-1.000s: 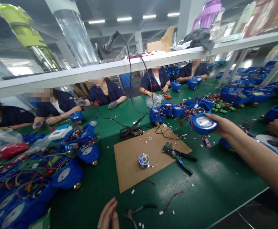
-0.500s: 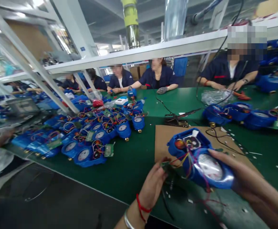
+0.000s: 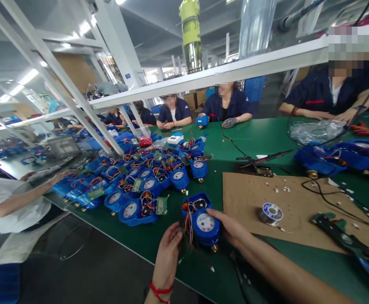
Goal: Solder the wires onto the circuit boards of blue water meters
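Observation:
A blue meter (image 3: 206,223) with a round dial and an open wired compartment is at the green table's front edge. My right hand (image 3: 225,223) grips its right side, thumb on the rim by the dial. My left hand (image 3: 170,242), with a red string bracelet, is closed on a small green circuit board (image 3: 184,247) at the meter's left; coloured wires join board and meter. The board is blurred and partly behind my fingers. Thin red wires with a white connector hang below. Left of it lie many similar blue meters (image 3: 130,210), one with a green board (image 3: 162,205) beside it.
On the right, brown cardboard (image 3: 244,190) bears a solder spool (image 3: 270,213) and white bits. A green-black tool (image 3: 345,238) lies at its right, a soldering iron stand (image 3: 254,166) behind. A shelf (image 3: 216,71) crosses above. Co-workers sit opposite; another person's arm reaches in from the left.
Both hands have carried the meter and its board left, off the cardboard towards the group of meters. The view has shifted, showing the spool and green-black tool.

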`<state>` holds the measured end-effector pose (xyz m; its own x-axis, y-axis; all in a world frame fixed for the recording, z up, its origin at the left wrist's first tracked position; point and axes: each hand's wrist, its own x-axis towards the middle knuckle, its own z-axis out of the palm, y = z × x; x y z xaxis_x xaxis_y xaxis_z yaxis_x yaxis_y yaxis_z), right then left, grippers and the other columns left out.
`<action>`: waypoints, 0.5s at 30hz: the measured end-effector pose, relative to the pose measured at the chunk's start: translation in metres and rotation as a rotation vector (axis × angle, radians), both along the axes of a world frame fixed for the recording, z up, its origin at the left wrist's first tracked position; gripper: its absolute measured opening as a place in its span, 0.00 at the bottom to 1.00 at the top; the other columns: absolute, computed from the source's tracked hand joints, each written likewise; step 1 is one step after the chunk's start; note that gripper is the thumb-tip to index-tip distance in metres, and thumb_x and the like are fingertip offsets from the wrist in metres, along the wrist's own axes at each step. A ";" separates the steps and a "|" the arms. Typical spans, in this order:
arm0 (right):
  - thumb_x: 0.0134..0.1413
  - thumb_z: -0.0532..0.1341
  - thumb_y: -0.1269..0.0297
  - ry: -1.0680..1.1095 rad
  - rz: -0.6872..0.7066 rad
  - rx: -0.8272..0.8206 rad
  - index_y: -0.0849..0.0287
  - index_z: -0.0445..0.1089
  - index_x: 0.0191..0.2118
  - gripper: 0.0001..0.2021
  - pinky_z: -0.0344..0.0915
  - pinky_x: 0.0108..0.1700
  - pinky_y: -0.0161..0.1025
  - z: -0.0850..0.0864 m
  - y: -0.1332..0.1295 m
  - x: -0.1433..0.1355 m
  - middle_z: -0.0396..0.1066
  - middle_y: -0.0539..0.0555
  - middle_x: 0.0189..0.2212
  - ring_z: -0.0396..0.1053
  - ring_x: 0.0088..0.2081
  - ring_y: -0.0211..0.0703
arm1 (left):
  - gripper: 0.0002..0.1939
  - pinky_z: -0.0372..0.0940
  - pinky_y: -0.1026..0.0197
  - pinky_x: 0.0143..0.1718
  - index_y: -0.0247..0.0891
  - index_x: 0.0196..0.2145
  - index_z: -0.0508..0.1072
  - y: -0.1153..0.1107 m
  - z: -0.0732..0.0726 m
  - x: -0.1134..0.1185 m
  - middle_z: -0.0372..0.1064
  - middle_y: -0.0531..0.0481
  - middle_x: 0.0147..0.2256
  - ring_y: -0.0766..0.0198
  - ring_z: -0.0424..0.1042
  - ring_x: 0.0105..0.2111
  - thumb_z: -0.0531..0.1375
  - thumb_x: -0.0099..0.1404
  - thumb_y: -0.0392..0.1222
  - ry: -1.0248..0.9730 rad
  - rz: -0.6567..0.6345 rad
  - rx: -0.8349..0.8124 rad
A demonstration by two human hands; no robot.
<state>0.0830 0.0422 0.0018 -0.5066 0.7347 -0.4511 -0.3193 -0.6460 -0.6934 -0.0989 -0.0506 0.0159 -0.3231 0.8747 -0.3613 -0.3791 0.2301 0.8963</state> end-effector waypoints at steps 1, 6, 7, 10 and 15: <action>0.48 0.65 0.53 -0.001 0.009 0.021 0.66 0.73 0.42 0.21 0.66 0.51 0.45 0.000 0.001 -0.004 0.75 0.61 0.42 0.73 0.44 0.50 | 0.27 0.67 0.59 0.42 0.35 0.50 0.67 -0.001 0.006 -0.003 0.69 0.41 0.43 0.56 0.71 0.43 0.66 0.54 0.45 -0.037 -0.003 0.003; 0.48 0.63 0.47 -0.214 0.052 0.144 0.64 0.71 0.44 0.25 0.66 0.50 0.47 0.001 0.006 -0.008 0.74 0.61 0.43 0.72 0.45 0.53 | 0.23 0.67 0.63 0.33 0.43 0.50 0.66 0.004 0.044 -0.003 0.66 0.49 0.41 0.62 0.69 0.36 0.64 0.57 0.45 0.033 -0.017 0.060; 0.49 0.62 0.46 -0.300 0.051 0.192 0.64 0.70 0.46 0.27 0.65 0.51 0.47 0.003 0.006 -0.005 0.73 0.62 0.45 0.71 0.46 0.54 | 0.22 0.66 0.64 0.33 0.43 0.49 0.67 0.009 0.050 0.000 0.65 0.50 0.41 0.63 0.69 0.36 0.64 0.57 0.45 0.093 -0.025 0.087; 0.50 0.61 0.46 -0.630 -0.051 0.488 0.62 0.65 0.53 0.30 0.57 0.58 0.52 0.017 0.002 0.006 0.66 0.63 0.53 0.63 0.55 0.57 | 0.19 0.64 0.64 0.36 0.39 0.47 0.68 0.027 0.062 0.015 0.67 0.48 0.39 0.62 0.68 0.36 0.62 0.58 0.43 0.244 -0.101 0.183; 0.59 0.52 0.51 -0.715 -0.144 0.998 0.49 0.60 0.57 0.22 0.57 0.58 0.55 0.049 -0.023 0.032 0.62 0.55 0.56 0.61 0.57 0.53 | 0.14 0.63 0.60 0.43 0.36 0.43 0.71 0.047 0.068 0.045 0.69 0.46 0.38 0.61 0.68 0.39 0.60 0.58 0.38 0.391 -0.121 0.247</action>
<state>0.1146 0.0188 0.0507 -0.2626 0.9448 0.1961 0.3099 0.2750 -0.9101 -0.0540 -0.0040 0.0838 -0.2842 0.9587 -0.0097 0.0135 0.0142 0.9998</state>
